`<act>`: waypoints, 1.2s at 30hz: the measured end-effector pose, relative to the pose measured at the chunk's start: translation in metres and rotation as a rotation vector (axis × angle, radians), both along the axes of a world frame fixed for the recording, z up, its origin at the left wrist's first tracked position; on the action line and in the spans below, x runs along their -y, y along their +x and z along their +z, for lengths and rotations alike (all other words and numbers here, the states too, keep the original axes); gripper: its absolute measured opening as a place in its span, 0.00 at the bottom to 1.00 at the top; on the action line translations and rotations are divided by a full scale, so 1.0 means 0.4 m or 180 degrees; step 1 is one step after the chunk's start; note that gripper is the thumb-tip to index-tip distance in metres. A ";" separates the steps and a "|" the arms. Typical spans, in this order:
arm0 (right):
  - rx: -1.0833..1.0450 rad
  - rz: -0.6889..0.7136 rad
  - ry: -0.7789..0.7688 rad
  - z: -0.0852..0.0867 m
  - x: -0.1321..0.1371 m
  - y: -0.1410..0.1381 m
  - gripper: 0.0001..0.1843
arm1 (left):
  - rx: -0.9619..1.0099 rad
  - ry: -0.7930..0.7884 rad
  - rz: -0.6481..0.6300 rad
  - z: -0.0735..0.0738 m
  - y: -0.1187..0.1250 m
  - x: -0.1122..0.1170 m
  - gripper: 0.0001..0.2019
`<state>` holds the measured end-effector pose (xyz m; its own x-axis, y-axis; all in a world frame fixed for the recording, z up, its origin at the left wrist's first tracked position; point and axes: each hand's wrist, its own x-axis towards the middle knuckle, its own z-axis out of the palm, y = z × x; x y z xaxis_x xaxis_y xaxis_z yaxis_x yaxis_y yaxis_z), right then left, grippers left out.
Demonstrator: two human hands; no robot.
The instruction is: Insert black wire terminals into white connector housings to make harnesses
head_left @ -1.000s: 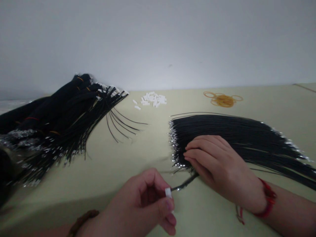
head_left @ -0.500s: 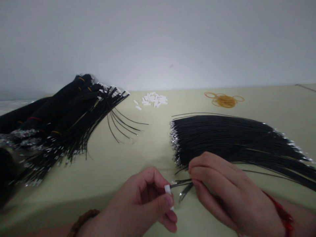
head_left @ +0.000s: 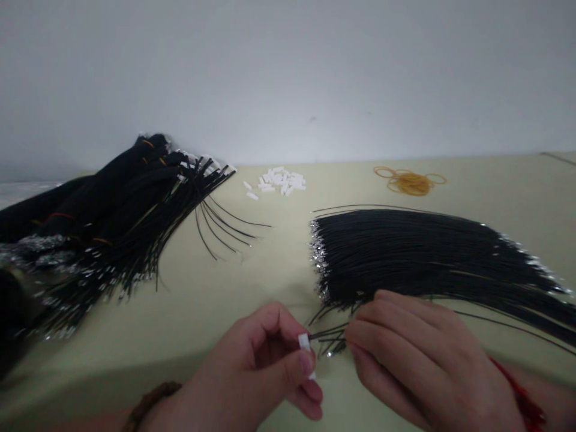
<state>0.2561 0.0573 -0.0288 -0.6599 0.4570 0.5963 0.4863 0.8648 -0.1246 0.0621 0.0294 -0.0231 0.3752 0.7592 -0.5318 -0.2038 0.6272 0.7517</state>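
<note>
Here on the pale green desk [head_left: 189,318], below a fan of black wires [head_left: 405,255], the right hand [head_left: 427,366] closes its fingers [head_left: 378,321] on a few wire ends [head_left: 333,342] and the left hand [head_left: 252,366] pinches a small white connector [head_left: 305,343] between its fingers [head_left: 306,363].

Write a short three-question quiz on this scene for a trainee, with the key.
1. Which hand pinches the white connector?
2. True or false: the orange rubber bands lie farther from the person than the fanned black wires.
3. What does the right hand hold? A) a rubber band B) a few black wires C) a white connector

Key:
1. The left hand
2. True
3. B
</note>
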 end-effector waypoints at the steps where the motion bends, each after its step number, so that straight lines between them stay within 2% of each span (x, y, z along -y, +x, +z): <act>1: -0.0012 -0.0002 0.0005 0.000 0.000 -0.001 0.12 | -0.0016 -0.0010 0.0012 0.000 0.000 0.000 0.17; 10: -0.0051 0.0099 -0.0089 -0.003 0.005 -0.003 0.13 | 0.0020 -0.0005 0.0021 0.002 0.000 0.002 0.16; 17: -0.0016 0.0051 0.0054 -0.004 0.003 -0.003 0.12 | 0.0026 -0.0041 0.0004 0.001 -0.004 -0.001 0.17; 23: -0.0069 -0.0031 0.0093 0.002 0.012 -0.010 0.14 | -0.0023 -0.0034 -0.0178 0.000 -0.005 0.006 0.15; 26: -0.0035 0.0060 -0.0055 0.001 0.018 -0.015 0.17 | -0.0152 -0.0079 -0.0255 -0.007 -0.006 0.013 0.15; 30: -0.0167 0.0253 -0.0590 0.000 -0.002 -0.009 0.14 | -0.0180 -0.0061 -0.0222 -0.006 -0.004 0.016 0.15; 33: -0.0162 -0.0085 -0.0862 -0.007 -0.038 0.003 0.10 | -0.0069 -0.0061 -0.0166 0.002 0.000 0.013 0.16; 36: 0.0168 -0.0337 -0.0859 -0.019 -0.063 0.008 0.11 | -0.0008 -0.0078 -0.0104 0.005 0.003 0.008 0.16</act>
<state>0.2592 0.0824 -0.0366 -0.6271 0.6624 0.4098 0.5840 0.7480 -0.3154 0.0633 0.0264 -0.0209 0.3982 0.7332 -0.5512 -0.1809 0.6519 0.7365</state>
